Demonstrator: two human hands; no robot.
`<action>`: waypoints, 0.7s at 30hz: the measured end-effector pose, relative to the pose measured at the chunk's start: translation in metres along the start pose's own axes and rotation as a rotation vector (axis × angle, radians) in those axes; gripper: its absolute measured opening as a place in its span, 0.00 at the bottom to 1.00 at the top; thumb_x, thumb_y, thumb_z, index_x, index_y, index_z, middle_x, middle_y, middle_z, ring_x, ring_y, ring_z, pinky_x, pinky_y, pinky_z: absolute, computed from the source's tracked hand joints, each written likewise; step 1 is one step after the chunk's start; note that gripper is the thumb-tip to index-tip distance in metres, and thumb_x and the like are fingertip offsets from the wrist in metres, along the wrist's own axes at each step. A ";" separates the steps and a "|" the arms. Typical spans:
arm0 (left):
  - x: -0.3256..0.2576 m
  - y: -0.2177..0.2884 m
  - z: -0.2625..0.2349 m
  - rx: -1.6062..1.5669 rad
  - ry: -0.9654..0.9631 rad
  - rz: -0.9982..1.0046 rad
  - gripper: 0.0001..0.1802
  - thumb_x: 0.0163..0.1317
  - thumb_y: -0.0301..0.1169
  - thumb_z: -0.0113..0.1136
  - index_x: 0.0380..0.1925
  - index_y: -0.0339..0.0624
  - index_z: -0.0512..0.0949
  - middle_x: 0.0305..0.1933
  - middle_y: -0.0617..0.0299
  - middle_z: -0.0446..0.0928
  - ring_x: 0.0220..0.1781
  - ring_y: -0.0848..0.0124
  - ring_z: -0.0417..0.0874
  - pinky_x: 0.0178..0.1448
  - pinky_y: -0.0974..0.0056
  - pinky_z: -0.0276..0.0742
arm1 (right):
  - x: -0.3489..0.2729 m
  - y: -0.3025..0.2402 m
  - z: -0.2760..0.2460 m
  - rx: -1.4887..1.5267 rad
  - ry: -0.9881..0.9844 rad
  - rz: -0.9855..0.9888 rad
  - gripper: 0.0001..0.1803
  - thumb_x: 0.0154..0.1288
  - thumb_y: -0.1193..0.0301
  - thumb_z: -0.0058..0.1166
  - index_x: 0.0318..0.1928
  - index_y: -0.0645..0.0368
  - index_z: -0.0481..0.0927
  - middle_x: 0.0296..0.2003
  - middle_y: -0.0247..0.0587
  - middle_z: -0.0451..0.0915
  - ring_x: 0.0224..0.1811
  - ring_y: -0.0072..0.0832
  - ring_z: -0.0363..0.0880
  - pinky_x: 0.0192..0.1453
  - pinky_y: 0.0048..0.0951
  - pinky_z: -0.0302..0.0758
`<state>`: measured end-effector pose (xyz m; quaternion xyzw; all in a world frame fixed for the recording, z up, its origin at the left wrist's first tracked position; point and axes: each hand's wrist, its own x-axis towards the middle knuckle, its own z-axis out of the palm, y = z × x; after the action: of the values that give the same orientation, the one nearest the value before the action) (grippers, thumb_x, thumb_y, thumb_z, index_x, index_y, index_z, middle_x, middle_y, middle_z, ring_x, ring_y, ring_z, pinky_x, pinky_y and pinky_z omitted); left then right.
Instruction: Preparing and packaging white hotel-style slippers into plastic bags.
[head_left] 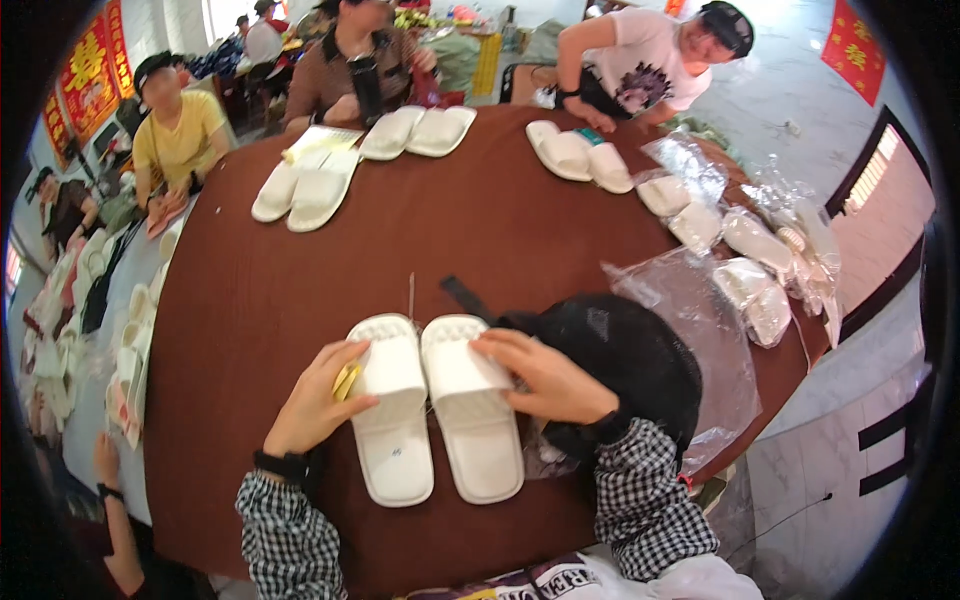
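A pair of white open-toed slippers lies side by side on the brown cloth before me, toes pointing away. My left hand [318, 395] grips the left slipper [392, 455] at the outer side of its strap, thumb and fingers apart along the edge. Tucked in that same hand is a small yellow object [346, 380], mostly hidden by the fingers. My right hand [550, 378] holds the right slipper [483, 450], fingers over the top of its strap and thumb at the side. Close beyond the toes lies a loose thread [411, 295].
A black cap [610, 350] rests beside my right forearm, on clear plastic [725, 375]. Bagged slippers [755, 300] pile along the table's right edge. More white slippers [320, 195] lie at the far side. Several people stand or sit around the brown table [230, 400]; another slipper-covered table is left.
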<state>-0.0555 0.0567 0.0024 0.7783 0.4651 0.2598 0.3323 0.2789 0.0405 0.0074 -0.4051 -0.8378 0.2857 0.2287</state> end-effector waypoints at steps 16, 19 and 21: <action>-0.001 -0.009 -0.003 -0.037 0.113 -0.047 0.36 0.55 0.28 0.73 0.65 0.39 0.72 0.68 0.50 0.70 0.67 0.57 0.73 0.71 0.59 0.68 | 0.002 -0.019 -0.018 -0.184 0.096 0.102 0.33 0.57 0.74 0.58 0.65 0.63 0.69 0.63 0.54 0.70 0.59 0.48 0.76 0.59 0.39 0.77; 0.000 -0.012 0.001 -0.049 0.104 -0.052 0.36 0.56 0.28 0.73 0.65 0.39 0.71 0.68 0.49 0.70 0.68 0.58 0.73 0.71 0.59 0.68 | 0.001 -0.033 -0.025 -0.362 -0.016 0.173 0.31 0.59 0.71 0.60 0.64 0.64 0.69 0.63 0.54 0.70 0.59 0.49 0.75 0.60 0.41 0.76; 0.000 -0.015 0.001 -0.040 0.106 -0.052 0.35 0.56 0.28 0.72 0.65 0.39 0.71 0.68 0.49 0.70 0.68 0.58 0.73 0.72 0.59 0.68 | 0.004 -0.043 -0.027 -0.627 0.084 -0.049 0.31 0.61 0.69 0.62 0.65 0.61 0.70 0.64 0.49 0.70 0.56 0.47 0.78 0.57 0.39 0.78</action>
<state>-0.0634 0.0616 -0.0097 0.7442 0.4969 0.3014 0.3292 0.2696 0.0301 0.0561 -0.4471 -0.8843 -0.0090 0.1341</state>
